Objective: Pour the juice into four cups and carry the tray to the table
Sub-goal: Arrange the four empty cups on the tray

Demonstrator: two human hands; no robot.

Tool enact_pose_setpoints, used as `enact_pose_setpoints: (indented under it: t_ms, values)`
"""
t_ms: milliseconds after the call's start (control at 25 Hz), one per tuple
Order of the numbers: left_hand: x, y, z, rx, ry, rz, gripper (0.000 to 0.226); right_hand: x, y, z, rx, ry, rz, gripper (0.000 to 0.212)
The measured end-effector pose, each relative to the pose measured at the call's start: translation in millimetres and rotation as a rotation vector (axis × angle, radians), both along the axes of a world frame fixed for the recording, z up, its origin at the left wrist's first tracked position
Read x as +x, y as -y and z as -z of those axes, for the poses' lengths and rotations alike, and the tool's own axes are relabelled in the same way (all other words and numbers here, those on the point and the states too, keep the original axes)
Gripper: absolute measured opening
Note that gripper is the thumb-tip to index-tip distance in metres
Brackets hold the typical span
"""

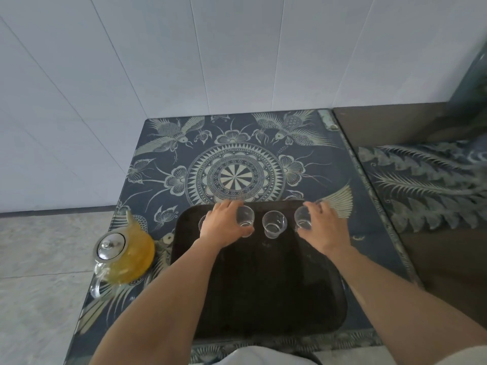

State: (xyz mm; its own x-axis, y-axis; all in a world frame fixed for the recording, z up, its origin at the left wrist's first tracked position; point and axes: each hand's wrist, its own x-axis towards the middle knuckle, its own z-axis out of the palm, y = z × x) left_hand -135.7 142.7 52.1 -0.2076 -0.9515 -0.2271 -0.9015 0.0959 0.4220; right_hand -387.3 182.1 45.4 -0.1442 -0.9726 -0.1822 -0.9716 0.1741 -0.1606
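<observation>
Head view, looking down at a bench (pixel 329 180) covered with a dark blue cloth printed with birds, flowers and a round medallion.

A dark tray (pixel 263 280) lies flat on the near half of the bench. Small clear cups stand in a row along its far edge, all upright and holding no juice. The middle cup (pixel 274 223) stands free, untouched, between the two hands.

Left hand (pixel 224 222): over the far left part of the tray, grip curled around a cup (pixel 245 219), thumb on its near side. Just left of this hand, the rim of another cup (pixel 201 223) shows, mostly hidden by the hand.

Right hand (pixel 322 225): at the far right corner of the tray, grip curled around a cup (pixel 303 218), fingers on its far side. Something clear at the fingertips could be another cup; cannot tell.

Glass teapot (pixel 125 252) with a metal lid: stands on the bench just left of the tray, apart from it, filled with yellow juice. Handle points near, spout far.

White tiled wall behind the bench; pale floor to the left.
</observation>
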Motion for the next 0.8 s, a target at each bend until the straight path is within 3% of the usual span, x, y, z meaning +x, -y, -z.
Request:
enact_pose_setpoints:
  t_ms: [280, 800]
  values:
    - [13.1, -63.0, 16.6, 0.035, 0.033, -0.029, 0.079, 22.5, -54.3, 27.4, 0.072, 0.023, -0.083, 0.072]
    - [50.2, -109.3, 48.4, 0.096, 0.065, -0.117, 0.085, 51.8, -77.9, 56.0, 0.068, 0.036, -0.194, 0.075]
